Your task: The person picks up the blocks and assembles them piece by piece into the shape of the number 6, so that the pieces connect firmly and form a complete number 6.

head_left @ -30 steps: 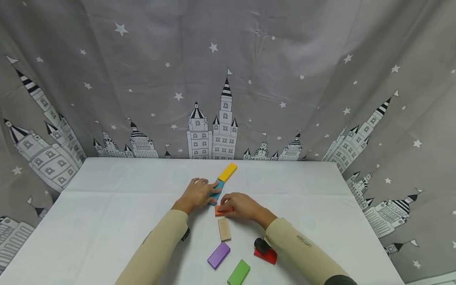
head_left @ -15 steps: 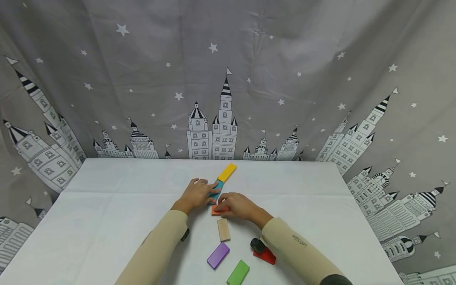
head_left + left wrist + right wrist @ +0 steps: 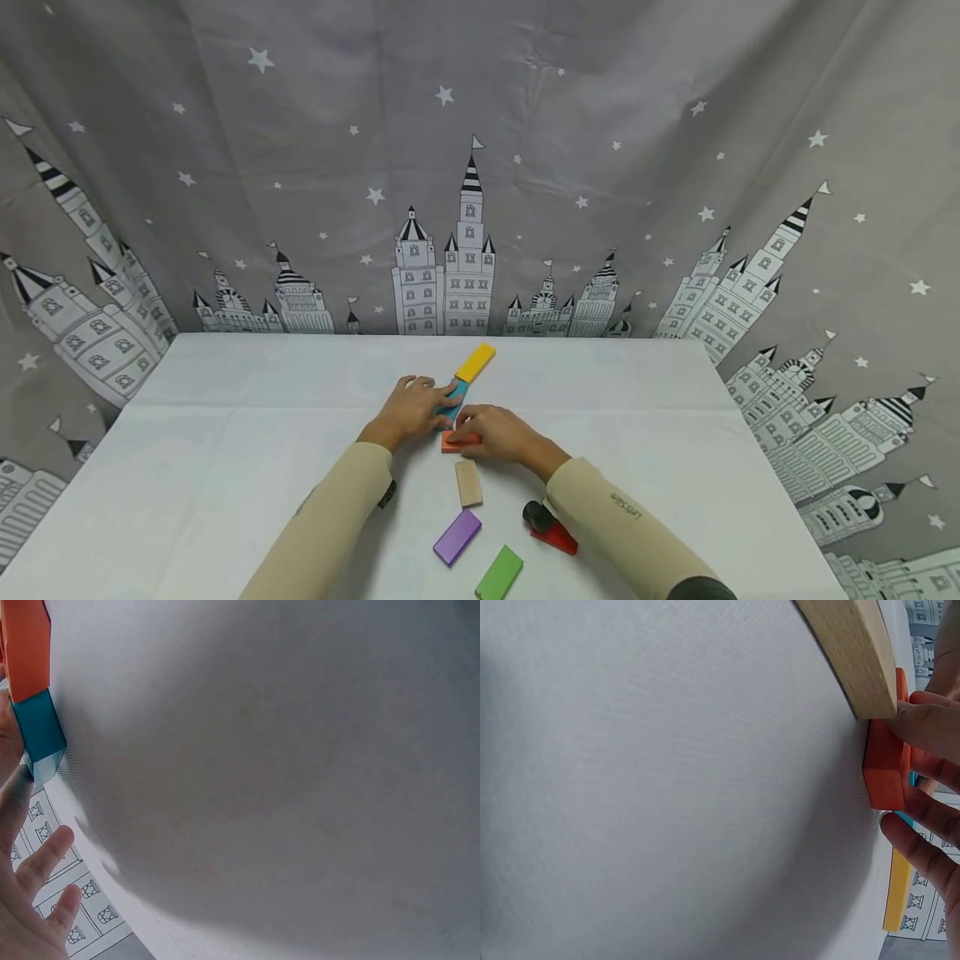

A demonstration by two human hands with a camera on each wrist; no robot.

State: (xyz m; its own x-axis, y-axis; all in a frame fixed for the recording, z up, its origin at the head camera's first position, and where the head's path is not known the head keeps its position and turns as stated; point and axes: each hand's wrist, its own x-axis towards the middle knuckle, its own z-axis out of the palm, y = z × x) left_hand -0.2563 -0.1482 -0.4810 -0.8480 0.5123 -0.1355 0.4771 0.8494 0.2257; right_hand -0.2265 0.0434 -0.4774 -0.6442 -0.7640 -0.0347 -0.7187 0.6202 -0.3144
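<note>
A blue block lies flat on the table, its far end against a yellow block. My left hand holds the blue block between thumb and forefinger, the other fingers spread. In the left wrist view the orange block meets one end of the blue block. My right hand pinches the orange block and covers its right part. Just nearer than it lies a plain wooden block.
A purple block and a green block lie on the white table nearer to me. A red block sits beside the right forearm, partly covered by the wrist camera. A grey castle-print curtain hangs behind.
My right hand has slid the orange block slightly left, to the near end of the blue block. The left hand keeps its place on the blue block. The head view has shifted a little.
</note>
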